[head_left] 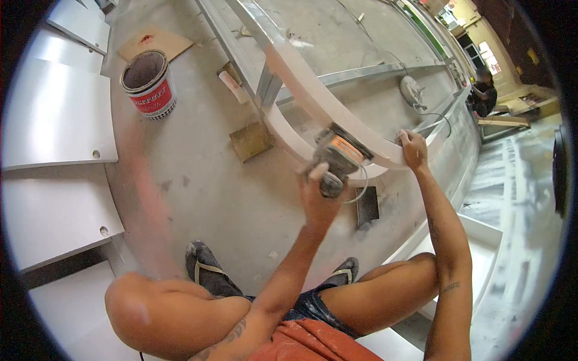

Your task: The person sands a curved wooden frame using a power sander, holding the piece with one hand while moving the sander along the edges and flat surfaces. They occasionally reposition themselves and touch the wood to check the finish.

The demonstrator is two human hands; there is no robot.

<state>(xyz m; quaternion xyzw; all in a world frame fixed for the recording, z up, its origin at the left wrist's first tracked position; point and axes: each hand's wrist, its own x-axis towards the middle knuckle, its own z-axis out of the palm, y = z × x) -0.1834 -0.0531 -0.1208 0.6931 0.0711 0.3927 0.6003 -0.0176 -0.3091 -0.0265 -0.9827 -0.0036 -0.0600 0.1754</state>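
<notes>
My left hand is wrapped round the body of an orange and black power sander. The sander's dark pad lies against the pale, dusty face of a curved frame piece. My right hand is closed over the near end of that curved piece, thumb and fingers gripping its edge. A thin cord or hose loops down beside the sander. Below it on the floor lies a dark rectangular block. The undersides of my fingers are hidden.
A paint bucket with a red label stands at left near a stained cardboard piece. A brown square pad lies beside the metal frame. White panels line the left. Another person is at far right.
</notes>
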